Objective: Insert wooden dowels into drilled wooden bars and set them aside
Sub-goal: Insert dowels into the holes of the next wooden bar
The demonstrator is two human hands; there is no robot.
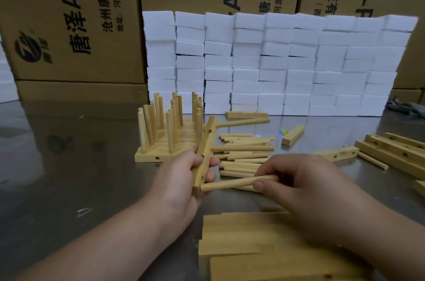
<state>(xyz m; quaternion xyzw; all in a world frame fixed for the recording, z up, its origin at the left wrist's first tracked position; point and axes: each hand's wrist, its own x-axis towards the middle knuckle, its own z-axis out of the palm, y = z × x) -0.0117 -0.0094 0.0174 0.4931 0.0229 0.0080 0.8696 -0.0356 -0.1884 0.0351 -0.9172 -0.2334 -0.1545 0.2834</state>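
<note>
- Holding a drilled bar (206, 142) tilted above the tabletop (69, 165), the left hand (179, 177) has its grip closed round the bar's lower half. Fingers curl over the 3 o'clock side, and the palm hides the bar's back face.
- A seated dowel (243, 122) stands in the bar's far end and juts toward 3 o'clock; more holes show along the bar's face.
- The right hand (303, 186) pinches a dowel (230, 184) between thumb and curled fingers, which cover its 3 o'clock end.
- This dowel lies nearly level, and its 9 o'clock tip meets the bar's near end (whether it has entered a hole cannot be made out).
- Loose dowels (243, 148) lie in a heap on the tabletop just beyond the right hand, the nearest ones partly hidden by it.
- At 11 o'clock from the hands, finished bars (147, 156) lie side by side with their dowels upright; the rear rows blur together.
- A stack of plain bars (241, 246) at 6 o'clock is cut off by the bottom edge and partly covered by the right forearm.
- More drilled bars (391, 154) at 3 o'clock run out of view at the edge.
- A short block (293, 135) lies apart at 1 o'clock.
- White foam blocks (276, 62) are stacked at 12 o'clock before cardboard boxes (69, 16).
- A dark object at the far 3 o'clock edge is too blurred to identify.
</note>
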